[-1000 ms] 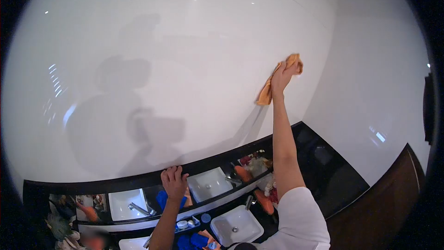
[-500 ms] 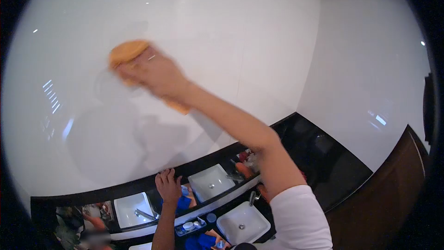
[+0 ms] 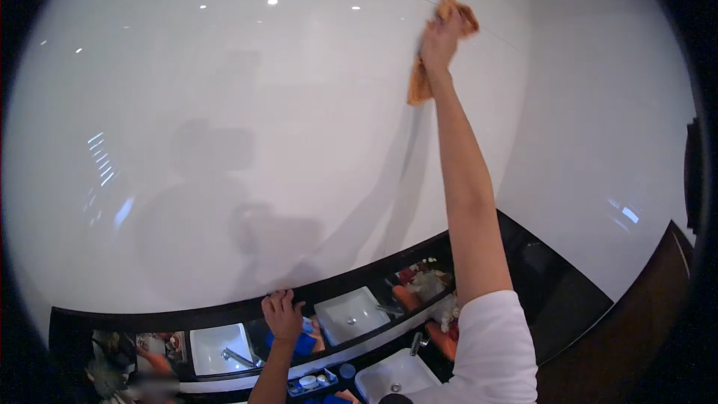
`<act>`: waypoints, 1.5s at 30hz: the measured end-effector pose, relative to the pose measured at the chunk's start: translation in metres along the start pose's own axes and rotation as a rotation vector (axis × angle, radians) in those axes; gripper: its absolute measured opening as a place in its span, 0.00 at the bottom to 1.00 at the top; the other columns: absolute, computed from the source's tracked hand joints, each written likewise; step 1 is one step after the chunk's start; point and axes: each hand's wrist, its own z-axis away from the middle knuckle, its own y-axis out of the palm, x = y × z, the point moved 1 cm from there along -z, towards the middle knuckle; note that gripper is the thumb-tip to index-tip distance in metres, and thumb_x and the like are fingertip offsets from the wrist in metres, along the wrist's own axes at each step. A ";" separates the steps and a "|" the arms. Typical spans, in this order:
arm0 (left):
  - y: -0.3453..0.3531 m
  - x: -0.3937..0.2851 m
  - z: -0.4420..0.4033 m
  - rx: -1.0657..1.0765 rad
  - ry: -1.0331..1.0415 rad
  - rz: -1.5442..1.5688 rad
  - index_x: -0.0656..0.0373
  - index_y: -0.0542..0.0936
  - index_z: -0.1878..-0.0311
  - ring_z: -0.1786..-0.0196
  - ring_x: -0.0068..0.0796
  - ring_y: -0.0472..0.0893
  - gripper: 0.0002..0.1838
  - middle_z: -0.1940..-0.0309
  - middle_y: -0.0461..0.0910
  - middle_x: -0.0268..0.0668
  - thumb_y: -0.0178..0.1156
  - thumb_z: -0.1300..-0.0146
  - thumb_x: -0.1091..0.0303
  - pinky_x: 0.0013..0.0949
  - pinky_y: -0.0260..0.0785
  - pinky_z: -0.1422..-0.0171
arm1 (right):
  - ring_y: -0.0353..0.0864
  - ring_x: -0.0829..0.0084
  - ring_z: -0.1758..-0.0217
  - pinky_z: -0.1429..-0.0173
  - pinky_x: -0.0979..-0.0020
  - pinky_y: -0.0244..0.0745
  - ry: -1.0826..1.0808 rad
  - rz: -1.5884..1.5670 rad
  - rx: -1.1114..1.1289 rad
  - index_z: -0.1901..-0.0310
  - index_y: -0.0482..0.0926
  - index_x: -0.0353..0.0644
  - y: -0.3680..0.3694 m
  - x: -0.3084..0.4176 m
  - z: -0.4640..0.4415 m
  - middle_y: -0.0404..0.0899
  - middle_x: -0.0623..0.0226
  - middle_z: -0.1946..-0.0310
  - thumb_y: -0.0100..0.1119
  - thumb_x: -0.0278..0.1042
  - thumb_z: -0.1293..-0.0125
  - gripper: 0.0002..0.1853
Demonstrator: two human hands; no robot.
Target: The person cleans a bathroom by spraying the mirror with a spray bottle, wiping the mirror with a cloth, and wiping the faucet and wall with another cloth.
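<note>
High on the glossy white wall [image 3: 336,112], my right hand [image 3: 440,43] presses an orange cloth [image 3: 419,87] against the surface. One bunched part of the cloth sticks out past the fingertips, and another part hangs down beside the wrist. My right arm is stretched nearly straight upward. Lower down, my left hand [image 3: 283,316] rests on the black ledge [image 3: 224,304] at the foot of the wall, fingers spread over its edge and holding nothing.
Beneath the ledge a mirror strip shows reflected white sinks [image 3: 350,314]. A white sink [image 3: 396,378] with a faucet [image 3: 419,343], flowers [image 3: 449,313] and a small tray of toiletries [image 3: 310,381] are below. A brown panel [image 3: 636,322] stands at right.
My right hand has swept the orange cloth across the wall, rightward and upward, and the arm has straightened. My left hand stays on the ledge. The view has shifted slightly.
</note>
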 end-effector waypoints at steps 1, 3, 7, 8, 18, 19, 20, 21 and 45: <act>0.002 -0.001 0.001 0.006 -0.013 -0.008 0.58 0.74 0.55 0.48 0.47 0.70 0.24 0.55 0.74 0.43 0.70 0.56 0.62 0.51 0.61 0.42 | 0.63 0.52 0.37 0.34 0.59 0.59 -0.107 -0.038 0.008 0.39 0.62 0.38 0.014 0.025 -0.005 0.67 0.51 0.43 0.48 0.24 0.40 0.25; -0.001 -0.004 0.001 -0.003 -0.022 -0.021 0.57 0.75 0.55 0.48 0.46 0.70 0.24 0.55 0.74 0.42 0.70 0.57 0.62 0.51 0.61 0.41 | 0.64 0.52 0.41 0.37 0.58 0.60 -0.104 -0.182 0.103 0.41 0.64 0.39 0.052 0.093 -0.006 0.68 0.50 0.47 0.49 0.23 0.46 0.27; -0.009 -0.009 -0.003 0.017 -0.040 -0.102 0.57 0.75 0.56 0.48 0.45 0.71 0.25 0.55 0.74 0.41 0.71 0.59 0.62 0.51 0.61 0.40 | 0.70 0.53 0.50 0.41 0.56 0.62 -0.617 -0.402 0.174 0.53 0.68 0.39 0.100 0.233 0.044 0.72 0.54 0.58 0.49 0.22 0.49 0.18; -0.008 -0.011 -0.002 0.017 -0.039 -0.101 0.57 0.75 0.56 0.48 0.45 0.71 0.25 0.55 0.74 0.41 0.71 0.59 0.62 0.51 0.61 0.40 | 0.70 0.51 0.47 0.39 0.54 0.62 -0.665 -0.336 0.316 0.52 0.69 0.40 0.105 0.253 0.064 0.72 0.54 0.56 0.50 0.22 0.48 0.19; -0.008 -0.014 -0.002 -0.017 -0.063 -0.090 0.58 0.74 0.56 0.48 0.46 0.71 0.27 0.57 0.73 0.42 0.72 0.62 0.63 0.52 0.61 0.41 | 0.69 0.67 0.43 0.38 0.68 0.63 0.020 -0.260 0.195 0.44 0.71 0.40 -0.009 0.027 -0.029 0.72 0.61 0.46 0.37 0.39 0.29 0.18; -0.006 -0.013 -0.002 -0.028 -0.058 -0.101 0.58 0.74 0.57 0.49 0.46 0.71 0.27 0.57 0.73 0.42 0.72 0.62 0.62 0.52 0.61 0.41 | 0.69 0.63 0.41 0.38 0.65 0.64 0.053 -0.114 0.151 0.41 0.67 0.42 -0.016 -0.023 -0.038 0.71 0.57 0.45 0.42 0.32 0.33 0.19; -0.005 -0.011 -0.002 -0.034 -0.062 -0.111 0.58 0.74 0.57 0.49 0.46 0.71 0.27 0.57 0.73 0.42 0.72 0.62 0.62 0.52 0.61 0.41 | 0.69 0.58 0.40 0.39 0.61 0.65 0.091 0.029 0.112 0.38 0.64 0.44 -0.022 -0.072 -0.047 0.70 0.54 0.45 0.47 0.25 0.38 0.24; -0.004 -0.010 -0.001 -0.035 -0.046 -0.110 0.58 0.74 0.57 0.49 0.46 0.71 0.27 0.57 0.73 0.42 0.72 0.62 0.62 0.52 0.61 0.42 | 0.70 0.54 0.41 0.39 0.59 0.65 0.110 0.108 0.082 0.37 0.62 0.43 -0.034 -0.084 -0.059 0.70 0.50 0.45 0.48 0.25 0.40 0.27; -0.015 -0.015 -0.003 0.047 -0.071 -0.080 0.62 0.74 0.57 0.48 0.51 0.67 0.26 0.56 0.70 0.46 0.71 0.60 0.62 0.51 0.58 0.42 | 0.73 0.59 0.52 0.47 0.63 0.67 -0.511 -0.358 0.674 0.50 0.72 0.38 0.050 0.167 -0.040 0.75 0.55 0.58 0.47 0.21 0.44 0.17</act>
